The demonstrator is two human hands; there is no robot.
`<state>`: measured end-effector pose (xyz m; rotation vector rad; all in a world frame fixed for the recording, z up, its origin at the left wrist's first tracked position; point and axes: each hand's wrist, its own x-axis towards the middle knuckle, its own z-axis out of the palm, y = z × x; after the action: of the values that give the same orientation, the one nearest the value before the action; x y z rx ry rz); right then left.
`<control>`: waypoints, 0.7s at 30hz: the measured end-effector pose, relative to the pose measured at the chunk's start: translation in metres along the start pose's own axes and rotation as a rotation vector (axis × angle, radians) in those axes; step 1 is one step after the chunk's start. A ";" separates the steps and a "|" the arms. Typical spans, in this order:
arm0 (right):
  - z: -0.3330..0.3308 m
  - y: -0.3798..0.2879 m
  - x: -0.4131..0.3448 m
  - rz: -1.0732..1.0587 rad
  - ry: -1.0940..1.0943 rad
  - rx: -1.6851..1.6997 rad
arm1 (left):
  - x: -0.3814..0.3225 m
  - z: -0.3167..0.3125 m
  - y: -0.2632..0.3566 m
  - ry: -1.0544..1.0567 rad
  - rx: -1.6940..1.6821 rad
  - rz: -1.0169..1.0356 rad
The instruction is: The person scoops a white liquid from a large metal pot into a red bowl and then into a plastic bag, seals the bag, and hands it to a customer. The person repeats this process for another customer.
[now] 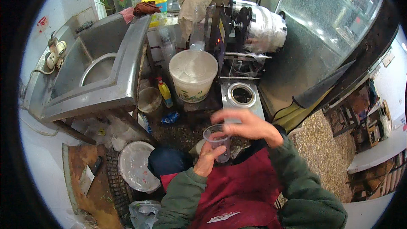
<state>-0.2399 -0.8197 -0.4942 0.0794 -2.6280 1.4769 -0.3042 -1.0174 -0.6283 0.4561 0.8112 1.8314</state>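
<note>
My left hand grips a clear plastic cup in front of my dark red apron, with the thumb across its near side. The cup's mouth faces up and away from me. My right hand is blurred just above the cup's rim, its fingers spread apart; whether they touch the rim or hold something small cannot be told. Beyond my hands stands a lidded white plastic bucket. To its right is a metal plate with a round ringed opening, below a plastic-wrapped cylinder on a machine.
A stainless steel sink stands at the left, on legs. Beside it on the floor are a yellow bottle and a blue can. A cleaver lies on a wooden board, near a covered round tub. Glass panels rise at the right.
</note>
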 end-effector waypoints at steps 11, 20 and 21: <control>-0.052 -0.004 -0.056 -0.105 0.728 -0.687 | 0.007 -0.008 -0.013 0.044 0.269 0.000; -0.071 0.077 -0.042 -0.115 0.538 -0.851 | 0.025 -0.005 -0.033 0.204 0.550 -0.104; -0.069 0.079 -0.050 -0.099 0.591 -0.771 | 0.026 -0.006 -0.036 0.211 0.558 -0.074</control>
<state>-0.1935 -0.7202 -0.5319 -0.2547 -2.4265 0.2976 -0.2946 -0.9868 -0.6595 0.5781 1.4768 1.5855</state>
